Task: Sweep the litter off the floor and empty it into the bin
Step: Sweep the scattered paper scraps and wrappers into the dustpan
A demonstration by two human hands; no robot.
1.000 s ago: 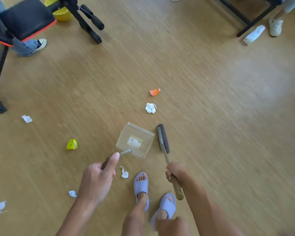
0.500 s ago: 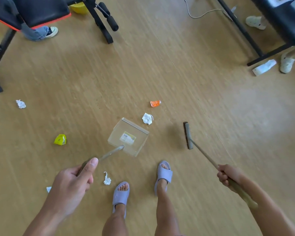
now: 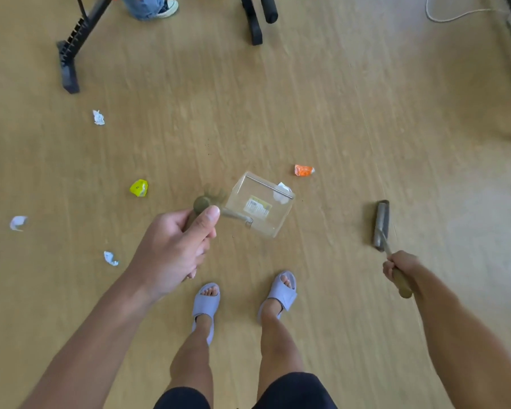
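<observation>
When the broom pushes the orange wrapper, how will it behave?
The orange wrapper looks small, thin and crumpled, so it is probably very light and may skid over the smooth floor. Being crumpled rather than round, it will likely slide, not roll.

Black bench frame [image 3: 68, 54], white cable [image 3: 455, 14]

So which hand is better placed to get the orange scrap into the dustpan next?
Probably the right hand: it holds the brush, which sits near the orange scrap. The left hand holds the dustpan.
</observation>
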